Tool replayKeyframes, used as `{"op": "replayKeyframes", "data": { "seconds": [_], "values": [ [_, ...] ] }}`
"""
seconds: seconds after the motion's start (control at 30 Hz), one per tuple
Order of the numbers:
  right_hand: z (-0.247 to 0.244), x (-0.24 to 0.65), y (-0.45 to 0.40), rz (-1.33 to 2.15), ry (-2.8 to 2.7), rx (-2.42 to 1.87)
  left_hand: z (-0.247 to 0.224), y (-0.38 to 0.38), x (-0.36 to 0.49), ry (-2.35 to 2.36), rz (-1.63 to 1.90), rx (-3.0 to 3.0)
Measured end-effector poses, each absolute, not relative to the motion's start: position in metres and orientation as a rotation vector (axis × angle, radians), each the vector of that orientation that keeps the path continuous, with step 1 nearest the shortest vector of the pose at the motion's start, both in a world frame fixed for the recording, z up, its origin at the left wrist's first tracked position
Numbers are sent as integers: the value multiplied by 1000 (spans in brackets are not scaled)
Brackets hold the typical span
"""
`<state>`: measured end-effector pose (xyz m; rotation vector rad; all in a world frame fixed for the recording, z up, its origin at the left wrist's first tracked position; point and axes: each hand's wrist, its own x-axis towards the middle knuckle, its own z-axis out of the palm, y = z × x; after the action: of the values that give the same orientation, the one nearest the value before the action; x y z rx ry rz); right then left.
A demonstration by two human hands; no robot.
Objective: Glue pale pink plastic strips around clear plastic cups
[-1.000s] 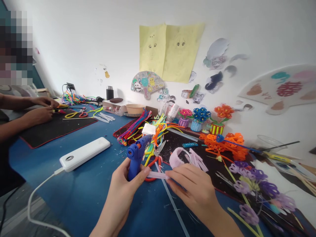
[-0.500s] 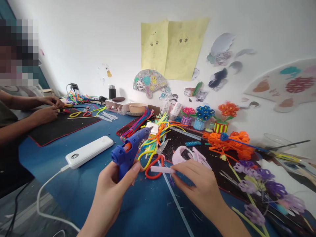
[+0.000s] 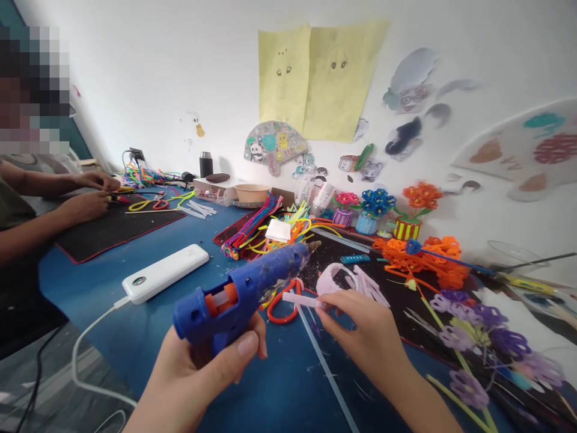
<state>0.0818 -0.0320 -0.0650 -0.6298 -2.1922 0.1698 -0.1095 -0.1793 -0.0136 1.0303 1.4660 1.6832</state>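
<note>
Above the blue table [image 3: 288, 385], the left hand [image 3: 210, 373] has its fingers wrapped round the grip of a glue gun [image 3: 252, 291], thumb laid toward the front; the trigger is hidden. The right hand [image 3: 365, 328] pinches the near end of a pale pink strip [image 3: 300, 299] between thumb and fingertips, its free end pointing left. The gun's nozzle points right and away, beyond the strip and apart from it.

Below the strip lies the red handle of the scissors [image 3: 280, 320], partly hidden by the gun, and a clear stick [image 3: 332, 376] runs toward the near edge. Just beyond the right hand sit a pink-wrapped ring [image 3: 327, 281] and more pink lengths [image 3: 372, 290] on a dark mat.

Farther out, a white power bank [image 3: 169, 270] with its cable [image 3: 74, 361] lies to the left; orange flowers [image 3: 444, 258] and purple flowers [image 3: 509, 340] lie to the right. Bundled stems [image 3: 252, 225] and three flower pots [image 3: 367, 224] stand back toward the wall, under two yellow sheets [image 3: 288, 90]. At far left, a co-worker's hands [image 3: 90, 206] work over another mat [image 3: 121, 231].
</note>
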Motion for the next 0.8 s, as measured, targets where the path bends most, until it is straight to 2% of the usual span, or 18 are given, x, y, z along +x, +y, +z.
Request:
{"op": "replayKeyframes", "data": {
  "seconds": [0.43,0.8],
  "values": [
    [-59,80,-36,332,-2141,-736,-2,-182,-85,1595,1520,922],
    [-55,82,-40,383,-2116,-725,-12,-181,-86,1711,1615,890]
  ]
}}
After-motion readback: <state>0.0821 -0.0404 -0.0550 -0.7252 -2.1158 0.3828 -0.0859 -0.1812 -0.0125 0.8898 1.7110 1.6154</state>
